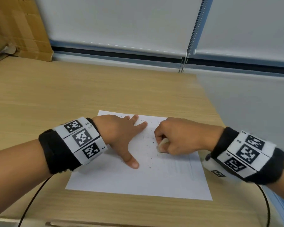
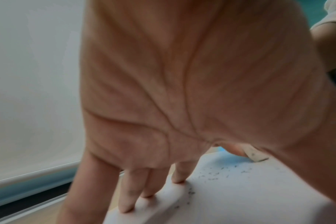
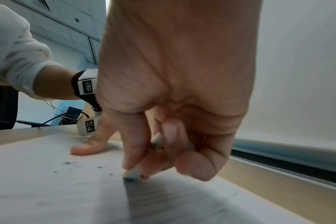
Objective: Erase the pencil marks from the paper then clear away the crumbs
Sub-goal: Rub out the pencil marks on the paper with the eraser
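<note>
Right hand (image 1: pixel 179 136) clenches a mostly hidden pale eraser (image 1: pixel 162 143); flat left hand (image 1: pixel 121 135) pins white paper sheet (image 1: pixel 138 177) (marks blurred)

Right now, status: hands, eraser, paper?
Left hand flat, pinning paper. Right hand grips eraser, tip on the sheet. Crumbs scattered between hands; faint pencil marks remain. Nothing in the way.

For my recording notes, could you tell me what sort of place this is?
Probably an office or study room: a wood-grain desk stands against a window with lowered roller blinds and a bead chain, and a dark chair shows in the right wrist view.
</note>
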A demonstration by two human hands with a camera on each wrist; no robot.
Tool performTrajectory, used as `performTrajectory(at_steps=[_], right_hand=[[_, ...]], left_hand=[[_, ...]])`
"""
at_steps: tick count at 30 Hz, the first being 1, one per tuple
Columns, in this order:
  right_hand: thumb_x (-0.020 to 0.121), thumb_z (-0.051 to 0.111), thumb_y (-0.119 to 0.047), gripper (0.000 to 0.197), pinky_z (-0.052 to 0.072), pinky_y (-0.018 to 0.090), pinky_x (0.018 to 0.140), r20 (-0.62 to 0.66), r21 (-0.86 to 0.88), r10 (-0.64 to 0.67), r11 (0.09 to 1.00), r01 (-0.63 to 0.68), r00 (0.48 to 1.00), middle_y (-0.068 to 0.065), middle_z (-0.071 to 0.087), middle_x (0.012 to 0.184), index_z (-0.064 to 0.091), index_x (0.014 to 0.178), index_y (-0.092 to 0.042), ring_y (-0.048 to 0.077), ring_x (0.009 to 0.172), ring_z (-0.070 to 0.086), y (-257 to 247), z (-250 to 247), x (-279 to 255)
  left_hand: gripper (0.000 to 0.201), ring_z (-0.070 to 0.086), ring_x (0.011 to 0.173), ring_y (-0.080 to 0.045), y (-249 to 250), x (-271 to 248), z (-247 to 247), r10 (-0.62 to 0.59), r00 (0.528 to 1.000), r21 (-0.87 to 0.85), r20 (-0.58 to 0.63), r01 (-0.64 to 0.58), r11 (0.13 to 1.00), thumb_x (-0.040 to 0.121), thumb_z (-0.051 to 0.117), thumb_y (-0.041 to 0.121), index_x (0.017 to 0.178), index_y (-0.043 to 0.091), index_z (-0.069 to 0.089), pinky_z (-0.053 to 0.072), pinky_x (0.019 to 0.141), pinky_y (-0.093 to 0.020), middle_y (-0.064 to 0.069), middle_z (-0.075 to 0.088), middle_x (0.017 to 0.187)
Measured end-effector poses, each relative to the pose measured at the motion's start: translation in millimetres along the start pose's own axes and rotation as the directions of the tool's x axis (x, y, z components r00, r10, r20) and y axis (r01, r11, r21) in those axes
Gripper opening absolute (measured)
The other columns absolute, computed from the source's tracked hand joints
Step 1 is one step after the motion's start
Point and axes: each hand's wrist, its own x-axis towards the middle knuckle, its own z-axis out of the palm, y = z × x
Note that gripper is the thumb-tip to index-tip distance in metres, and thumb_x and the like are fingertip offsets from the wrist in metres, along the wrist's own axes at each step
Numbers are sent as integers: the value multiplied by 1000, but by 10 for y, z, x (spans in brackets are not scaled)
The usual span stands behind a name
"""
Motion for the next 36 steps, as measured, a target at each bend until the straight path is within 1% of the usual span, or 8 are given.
performTrajectory(at_steps=[9, 13, 16, 20, 23, 29, 31, 36], right_hand=[[90, 56, -41, 9, 52, 28, 76, -208, 214, 229, 959, -185, 951, -19, 61, 99, 55, 95, -33, 4, 88, 59, -11, 556, -1045], [91, 58, -20, 23, 40, 6, 80, -262, 338, 274, 924, -177, 926, -49, 44, 93, 60, 114, -22, -29, 91, 41, -93, 885, -1102], [91, 58, -13, 27, 31, -4, 84, -298, 432, 301, 889, -153, 906, -55, 38, 102, 61, 117, -19, -33, 110, 31, -126, 987, -1110], [89, 54, -14, 39, 23, -8, 89, -360, 473, 300, 875, -105, 883, -42, 46, 106, 58, 127, -21, -37, 104, 31, -146, 1073, -1082], [76, 55, -20, 57, 23, -10, 88, -378, 484, 328, 867, -117, 866, -39, 57, 99, 55, 133, -23, -19, 103, 46, -130, 1139, -1085], [87, 57, -5, 68, 18, 0, 99, -344, 489, 340, 860, -142, 875, -33, 55, 111, 32, 143, -35, -15, 119, 30, -123, 1110, -1076], [85, 55, -5, 67, 16, -2, 99, -329, 496, 310, 861, -116, 892, -47, 45, 105, 33, 142, -33, -31, 105, 33, -116, 1089, -1070], [69, 60, -11, 59, 21, -6, 93, -390, 470, 268, 881, -60, 881, -46, 49, 85, 60, 128, -13, -41, 94, 27, -67, 1224, -1063]], left_hand=[[140, -8, 151, -13, -38, -30, -9, 0, 1000, 63, -8, 0, 998, 63, 57, 88, 153, 17, -24, 26, 117, -51, 5, -29, 159], [130, -7, 151, -11, -55, -122, -19, 7, 1000, 96, 9, -7, 995, 70, 48, 88, 154, 16, -20, 23, 119, -44, 6, -30, 159], [113, -10, 151, -11, -47, -202, 44, 82, 996, 135, -41, -76, 988, 82, 37, 81, 153, 15, -21, 25, 119, -40, 4, -35, 157], [90, -30, 145, -15, 313, -358, 308, 471, 870, 202, -145, -440, 875, 90, 22, 74, 151, 28, -27, -8, 122, -38, 0, -41, 153], [85, -39, 140, -8, 537, -423, 479, 643, 760, 225, -90, -614, 757, 88, 13, 75, 150, 32, -28, -23, 115, -37, 8, -40, 154], [99, -36, 141, -12, 90, -258, 300, 168, 985, 59, -38, -166, 984, 71, -4, 82, 143, 22, -37, -7, 122, -41, 3, -47, 147], [102, -34, 142, -15, 78, -195, 214, 115, 991, 41, -70, -112, 993, 71, -3, 81, 144, 18, -36, -6, 123, -40, -1, -46, 147], [90, -38, 140, -12, 544, -117, 124, 474, 877, 129, -75, -463, 877, 82, 4, 74, 150, 25, -29, -17, 119, -38, 2, -43, 151]])
